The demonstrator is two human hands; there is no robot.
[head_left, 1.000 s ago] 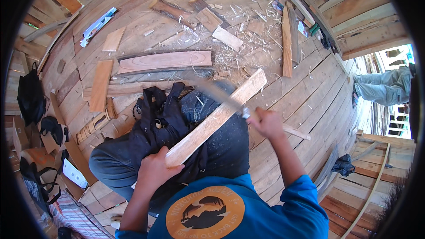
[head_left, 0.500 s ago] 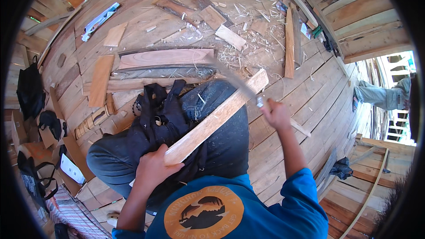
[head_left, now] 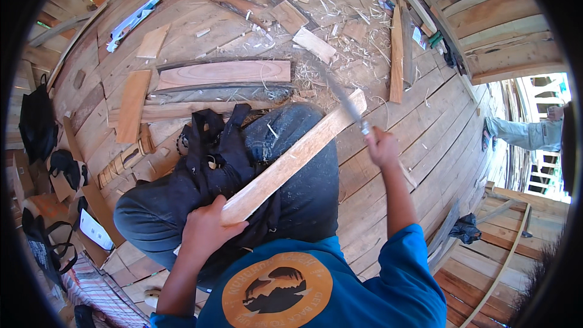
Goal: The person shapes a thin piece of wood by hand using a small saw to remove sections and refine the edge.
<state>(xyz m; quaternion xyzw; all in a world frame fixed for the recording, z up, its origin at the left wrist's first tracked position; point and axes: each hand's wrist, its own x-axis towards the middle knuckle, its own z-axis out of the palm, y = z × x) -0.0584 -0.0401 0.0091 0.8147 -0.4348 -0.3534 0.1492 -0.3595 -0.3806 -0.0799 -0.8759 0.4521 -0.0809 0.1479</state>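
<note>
Across my lap slants a long pale strip of wood (head_left: 291, 161), its far end past my knee. My left hand (head_left: 209, 225) is wrapped round its near end, thumb on top. A long-bladed knife (head_left: 344, 102), blurred by motion, is in my right hand (head_left: 384, 146), closed round its handle. The blade crosses the far end of the strip and points up and left; whether it touches the wood I cannot tell. Part of a light wooden handle end (head_left: 408, 176) shows beyond my right wrist. A dark cloth bag (head_left: 212, 152) lies bunched on my thigh.
Shavings (head_left: 346, 54) litter the floor ahead, among loose boards (head_left: 225, 74) and bark-edged pieces (head_left: 237, 3). At left lie open cardboard boxes (head_left: 100, 212) and a black bag (head_left: 37, 121). Another person's legs (head_left: 525, 133) are at the far right, by an opening.
My right hand and the knife have shifted slightly right, and the blade has turned steeper. The strip stays in my left hand. The other person's leg has moved.
</note>
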